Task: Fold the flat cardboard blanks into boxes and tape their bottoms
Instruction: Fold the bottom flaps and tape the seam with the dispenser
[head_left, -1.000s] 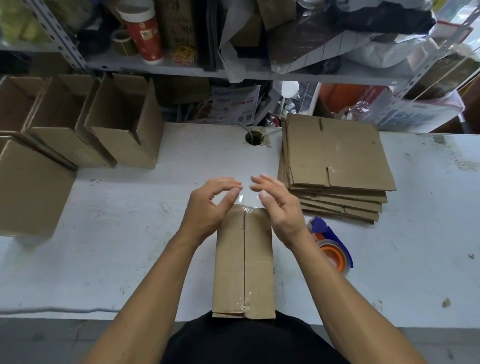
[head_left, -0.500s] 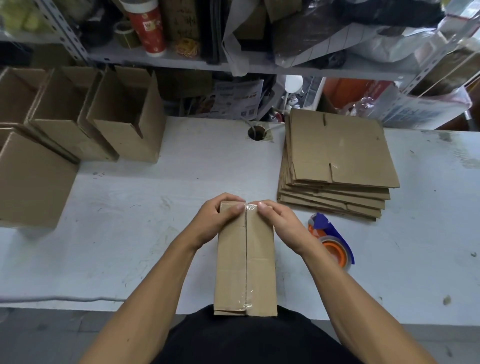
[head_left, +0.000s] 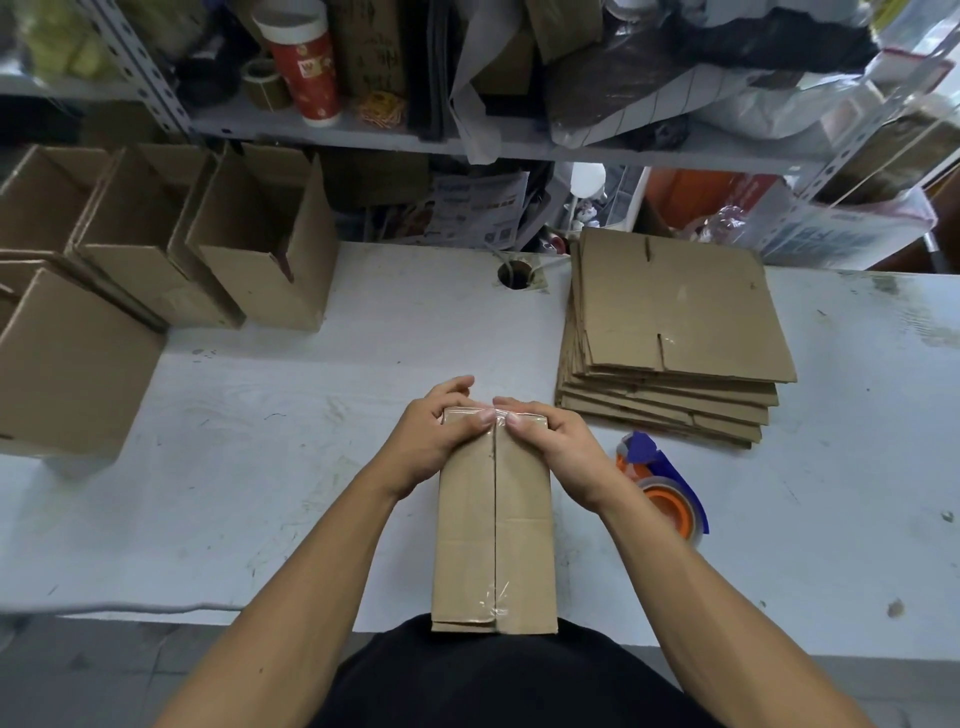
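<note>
Open folded boxes (head_left: 260, 260) stand at the counter's (head_left: 260, 467) left. At centre, the left hand (head_left: 436, 439) and right hand (head_left: 550, 447) grip the taped box's (head_left: 493, 545) far end, fingers curled over its edge, thumbs pressing the tape seam. Right of them lie the tape dispenser (head_left: 662, 483) and flat blanks (head_left: 675, 332).

Arms: two bare forearms, no sleeves visible
Left hand (head_left: 435, 435): bare, no glove, ring or watch
Right hand (head_left: 555, 446): bare, no glove, ring or watch
Clothing: black top (head_left: 514, 680) at the lower edge
</note>
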